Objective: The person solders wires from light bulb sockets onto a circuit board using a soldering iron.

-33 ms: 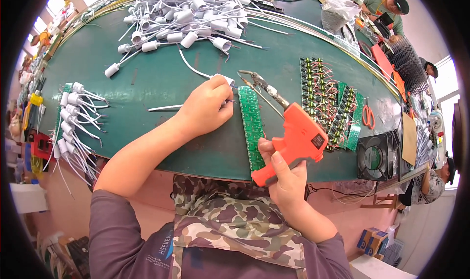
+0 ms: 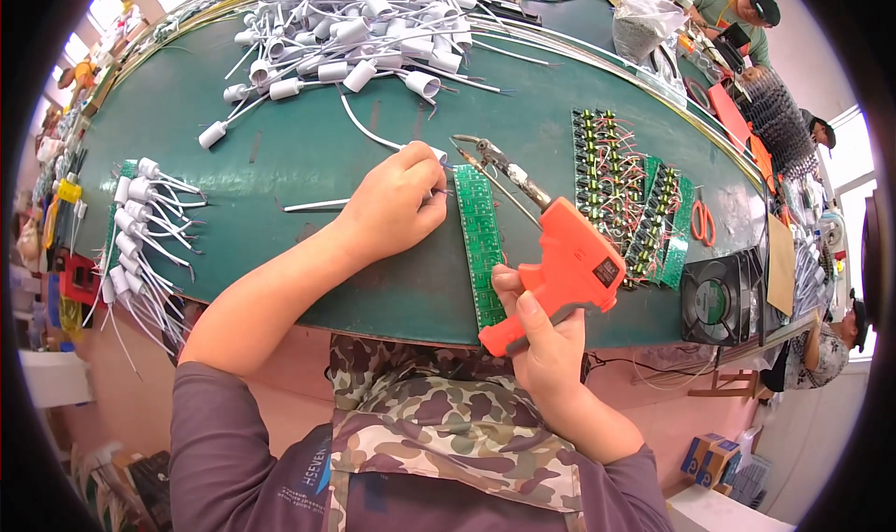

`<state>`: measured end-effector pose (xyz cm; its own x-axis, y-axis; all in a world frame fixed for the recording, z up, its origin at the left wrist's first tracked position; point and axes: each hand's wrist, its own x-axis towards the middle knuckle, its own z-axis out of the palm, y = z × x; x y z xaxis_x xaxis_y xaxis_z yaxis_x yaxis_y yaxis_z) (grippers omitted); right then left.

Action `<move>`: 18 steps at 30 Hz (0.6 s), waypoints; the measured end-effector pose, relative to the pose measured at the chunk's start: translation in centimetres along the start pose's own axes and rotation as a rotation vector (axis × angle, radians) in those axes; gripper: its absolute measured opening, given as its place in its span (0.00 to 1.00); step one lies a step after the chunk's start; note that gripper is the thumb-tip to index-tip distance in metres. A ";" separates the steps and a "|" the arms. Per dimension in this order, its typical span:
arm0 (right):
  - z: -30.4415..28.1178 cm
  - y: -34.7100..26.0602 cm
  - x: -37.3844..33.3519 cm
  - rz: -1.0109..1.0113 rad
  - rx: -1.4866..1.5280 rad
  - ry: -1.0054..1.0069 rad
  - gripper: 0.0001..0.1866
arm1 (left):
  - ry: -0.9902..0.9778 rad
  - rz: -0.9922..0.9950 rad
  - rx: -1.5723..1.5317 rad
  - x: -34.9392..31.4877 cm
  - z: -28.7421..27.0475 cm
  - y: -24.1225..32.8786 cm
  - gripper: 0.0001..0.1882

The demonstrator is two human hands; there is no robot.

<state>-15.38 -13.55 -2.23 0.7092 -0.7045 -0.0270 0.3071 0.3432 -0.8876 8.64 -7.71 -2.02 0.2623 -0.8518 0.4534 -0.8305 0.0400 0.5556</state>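
My left hand is closed around a white plastic cap with a wire lead, most of it hidden by the fingers. Thin wire ends poke out toward the upper end of a long green circuit board panel, which lies flat on the bench. A piece of white cable sticks out to the left of that hand. My right hand grips an orange soldering gun by its handle. The gun's metal tip hangs near the panel's top, close to the left hand's fingers.
A big heap of white wired caps covers the far bench. Caps on a board lie at the left edge. On the right are populated circuit boards, orange scissors and a black fan. Other people work beyond.
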 end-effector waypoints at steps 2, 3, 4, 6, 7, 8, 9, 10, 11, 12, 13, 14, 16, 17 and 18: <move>0.0 0.0 0.0 -0.018 -0.022 -0.021 0.15 | 0.021 0.023 -0.020 0.3 0.5 -0.2 0.06; 0.0 0.0 0.1 -0.015 -0.021 -0.020 0.15 | 0.046 0.048 -0.039 0.5 0.6 -0.3 0.06; -0.1 0.0 0.1 -0.022 -0.026 -0.018 0.15 | 0.043 0.047 -0.040 0.6 0.7 -0.4 0.06; -0.1 0.0 0.1 -0.028 -0.031 -0.015 0.16 | 0.014 0.078 0.011 0.9 0.6 -0.6 0.06; -0.1 0.0 0.1 -0.025 -0.039 -0.014 0.16 | 0.012 0.078 0.011 1.0 0.6 -0.7 0.06; -0.1 0.0 0.1 -0.022 -0.047 -0.015 0.16 | -0.007 0.087 0.047 1.2 0.5 -0.9 0.06; -0.1 0.0 0.1 -0.022 -0.045 -0.014 0.16 | -0.027 0.097 0.084 1.3 0.4 -0.9 0.07; -0.1 -0.1 0.2 -0.031 -0.047 -0.024 0.16 | -0.030 0.097 0.084 1.4 0.3 -0.6 0.07; -0.2 -0.1 0.2 -0.041 -0.048 -0.035 0.16 | -0.109 0.051 0.126 1.6 0.1 -0.3 0.07; -0.2 -0.2 0.1 -0.040 -0.046 -0.032 0.16 | -0.189 0.006 0.169 1.7 0.0 0.0 0.07; -0.2 -0.4 0.1 -0.030 -0.031 -0.020 0.15 | -0.190 0.005 0.170 1.8 -0.1 0.1 0.07; -0.3 -0.5 0.1 -0.019 -0.017 -0.007 0.15 | -0.215 -0.033 0.160 1.9 -0.3 0.2 0.07; -0.7 -0.7 -0.2 -0.018 -0.018 -0.008 0.16 | -0.244 -0.073 0.151 1.6 -0.3 0.1 0.07; -0.9 -0.8 -0.3 -0.018 -0.020 -0.009 0.17 | -0.209 -0.046 0.121 1.0 -0.3 0.0 0.06; -1.2 -0.8 -0.4 -0.015 -0.017 -0.006 0.17 | -0.174 -0.018 0.090 0.6 -0.3 0.0 0.06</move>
<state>-16.66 -14.34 -2.06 0.7085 -0.7056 -0.0112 0.3069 0.3224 -0.8955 8.96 -8.02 -1.54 0.1949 -0.9299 0.3120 -0.8692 -0.0164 0.4941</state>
